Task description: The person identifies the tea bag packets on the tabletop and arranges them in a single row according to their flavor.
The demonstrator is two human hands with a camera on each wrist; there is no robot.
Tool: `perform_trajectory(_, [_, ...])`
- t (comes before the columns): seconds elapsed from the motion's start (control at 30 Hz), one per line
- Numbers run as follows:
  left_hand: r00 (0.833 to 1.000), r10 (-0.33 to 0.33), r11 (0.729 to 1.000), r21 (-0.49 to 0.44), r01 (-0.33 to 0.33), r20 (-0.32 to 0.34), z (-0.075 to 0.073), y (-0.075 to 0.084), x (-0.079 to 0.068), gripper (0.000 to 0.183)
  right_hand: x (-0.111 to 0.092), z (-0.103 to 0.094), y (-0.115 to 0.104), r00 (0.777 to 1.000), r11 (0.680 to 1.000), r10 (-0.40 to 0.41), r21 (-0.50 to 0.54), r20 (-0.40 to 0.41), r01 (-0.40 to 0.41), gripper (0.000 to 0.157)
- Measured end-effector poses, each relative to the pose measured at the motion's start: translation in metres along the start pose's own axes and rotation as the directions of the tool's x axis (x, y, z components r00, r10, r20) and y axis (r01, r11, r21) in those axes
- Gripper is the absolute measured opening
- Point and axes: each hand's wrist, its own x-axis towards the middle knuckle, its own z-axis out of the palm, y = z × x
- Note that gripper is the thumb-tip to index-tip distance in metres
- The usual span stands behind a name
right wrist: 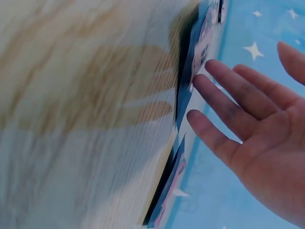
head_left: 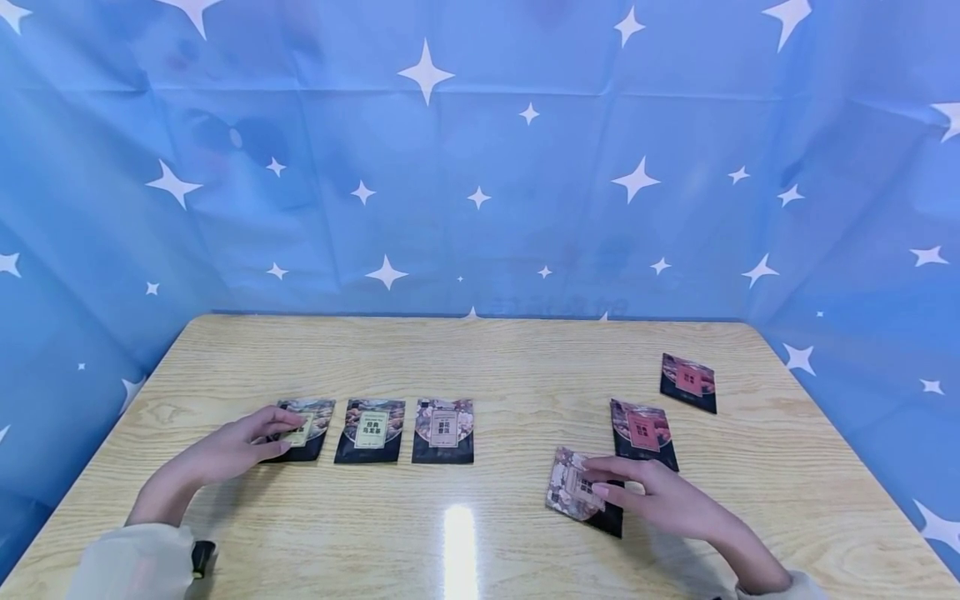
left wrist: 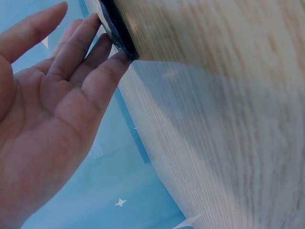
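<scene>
Apart, left hand (head_left: 234, 447), right hand (head_left: 658, 495); over packets (head_left: 309, 432)

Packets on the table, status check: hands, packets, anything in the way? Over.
Left hand touching leftmost packet. Right hand touching angled floral packet. Nearer red-labelled packet close beyond it, nothing visibly blocking either hand.
</scene>
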Motion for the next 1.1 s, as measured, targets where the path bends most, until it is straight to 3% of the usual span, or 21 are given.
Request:
perform_trajectory(0.43, [1.000, -0.009, 1.000, 0.009, 0.009, -0.004, -0.001, 0.000, 0.000, 0.039, -0.001, 0.003, -0.002, 0.998, 0.999, -0.049, -0.017, -0.041, 0.048, 0.036])
perform_trajectory(0.83, [1.000, -0.005, 1.000, 0.024, 0.005, -0.003, 0.001, 0.003, -0.001, 0.038, -0.001, 0.007, -0.005, 0.998, 0.997, -0.043, -0.069, -0.056, 0.039, 0.038])
perform_trajectory(1.1, [1.000, -0.003, 1.000, 0.023, 0.004, -0.002, 0.001, 0.002, -0.001, 0.037, 0.000, 0.011, -0.007, 0.999, 0.999, -0.009, -0.044, -0.048, 0.007, 0.042])
